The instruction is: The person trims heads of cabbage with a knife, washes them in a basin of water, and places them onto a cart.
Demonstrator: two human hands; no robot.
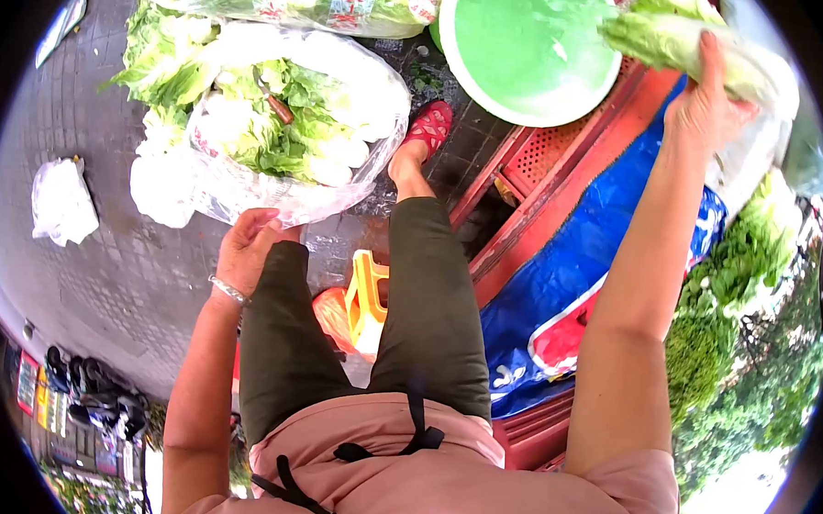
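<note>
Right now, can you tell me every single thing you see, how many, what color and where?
Basin: one, green, top
Printed bag: one, clear with red, top
Open bag: one, clear, upper left
Leafy heads: several, green-white, in it
Handled tool: one, brown, on them
Crumpled bag: one, white, far left
Stool: one, yellow, between legs
Sheet: one, blue, right
Greens: several, green, far right
Vehicles: several, dark, lower left, blurry
Sandal: one visible, red, center
Trousers: dark green, center
Shirt: pink, bottom
Left hand: by open bag
Right hand: grip around a leafy head
</note>
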